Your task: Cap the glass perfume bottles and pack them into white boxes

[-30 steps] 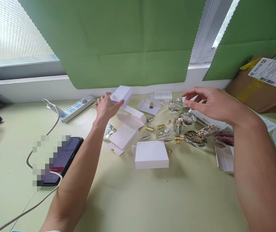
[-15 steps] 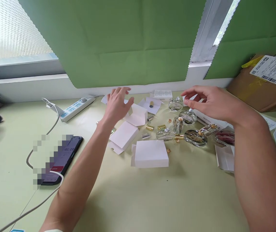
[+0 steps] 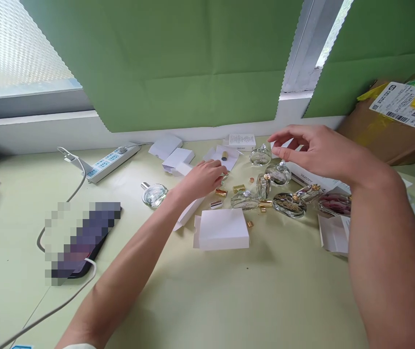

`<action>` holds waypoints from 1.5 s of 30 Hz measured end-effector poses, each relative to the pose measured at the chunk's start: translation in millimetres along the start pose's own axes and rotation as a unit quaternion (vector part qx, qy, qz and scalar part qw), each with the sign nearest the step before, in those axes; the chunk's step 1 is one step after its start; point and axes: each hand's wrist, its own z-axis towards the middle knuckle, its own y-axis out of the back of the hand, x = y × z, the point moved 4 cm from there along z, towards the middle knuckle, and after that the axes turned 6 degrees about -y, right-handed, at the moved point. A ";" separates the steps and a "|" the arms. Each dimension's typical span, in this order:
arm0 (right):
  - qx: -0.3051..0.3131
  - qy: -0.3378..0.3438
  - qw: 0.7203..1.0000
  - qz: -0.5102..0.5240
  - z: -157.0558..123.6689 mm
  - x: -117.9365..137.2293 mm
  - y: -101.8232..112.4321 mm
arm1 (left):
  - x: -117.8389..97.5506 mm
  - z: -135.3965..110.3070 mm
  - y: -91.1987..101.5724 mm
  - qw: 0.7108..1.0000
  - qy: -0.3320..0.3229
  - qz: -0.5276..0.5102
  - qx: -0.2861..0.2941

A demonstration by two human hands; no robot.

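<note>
While the left hand (image 3: 203,177) is reaching down at the centre of the frame, its fingers are curling loosely over a flat white box (image 3: 189,212) and small gold caps (image 3: 221,192) on the counter (image 3: 207,291); whether they are gripping anything, I cannot tell. The right hand (image 3: 316,150) is hovering at upper right, fingers spread and holding nothing, above a cluster of glass bottles (image 3: 278,174).
</note>
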 end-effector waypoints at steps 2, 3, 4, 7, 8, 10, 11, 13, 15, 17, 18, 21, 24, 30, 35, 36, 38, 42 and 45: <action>0.000 0.003 1.000 0.003 -0.2 1.0 0.5 | 2.5 -1.0 -4.6 0.999 0.022 -0.018 0.027; 0.002 0.001 1.000 0.003 -0.2 1.1 0.6 | 3.7 -1.4 -7.9 0.998 0.031 -0.026 0.039; 0.004 -0.001 1.000 0.002 -0.2 1.0 0.6 | 5.0 -1.7 -11.3 0.998 0.038 -0.030 0.047; 0.016 -0.003 1.000 -0.001 -0.1 0.4 0.2 | 8.9 -1.9 -20.4 0.998 0.038 -0.029 0.049; 0.021 -0.003 1.000 -0.003 -0.1 0.2 -0.2 | 10.3 -1.9 -22.8 0.998 0.036 -0.027 0.048; 0.036 -0.006 0.999 -0.011 0.1 0.0 -1.5 | 12.8 -2.0 -26.2 0.998 0.032 -0.024 0.048; 0.046 -0.008 0.999 -0.016 0.2 0.1 -2.5 | 13.8 -2.2 -27.1 0.998 0.031 -0.024 0.048; 0.071 -0.003 0.997 -0.023 0.2 1.1 -5.4 | 14.9 -2.4 -27.9 0.998 0.029 -0.024 0.046; 0.094 0.008 0.995 -0.024 0.2 2.6 -8.2 | 15.0 -2.6 -27.8 0.998 0.029 -0.024 0.040; 0.111 0.013 0.993 -0.026 -0.2 3.2 -10.6 | 14.4 -2.6 -27.5 0.999 0.029 -0.024 0.035; 0.120 0.012 0.992 -0.029 -0.6 3.0 -11.9 | 13.9 -2.5 -27.1 0.999 0.031 -0.024 0.032; 0.175 0.024 0.983 -0.046 -3.8 3.8 -19.4 | 12.8 -2.2 -23.8 0.999 0.038 -0.025 0.026; 0.230 0.048 0.970 -0.065 -8.0 9.2 -32.0 | 11.2 -1.9 -14.2 0.998 0.045 -0.052 0.010; 0.292 0.049 0.942 -0.158 -5.4 16.3 -64.3 | -5.2 -2.5 22.6 0.983 0.013 -0.178 -0.053; 0.301 0.052 0.933 -0.191 -0.8 12.0 -76.9 | -29.2 -4.7 41.8 0.971 -0.027 -0.235 -0.021; 0.304 0.045 0.933 -0.187 -0.9 11.7 -77.3 | -32.9 -5.1 43.0 0.971 -0.034 -0.238 -0.014; 0.312 0.028 0.933 -0.179 -1.6 12.1 -76.9 | -37.8 -5.6 43.7 0.970 -0.044 -0.240 -0.008; 0.330 0.005 0.928 -0.173 -3.2 14.2 -75.3 | -40.9 -6.0 42.4 0.968 -0.054 -0.244 0.000; 0.333 0.002 0.927 -0.173 -2.8 13.8 -76.0 | -41.4 -6.0 42.4 0.968 -0.057 -0.245 0.000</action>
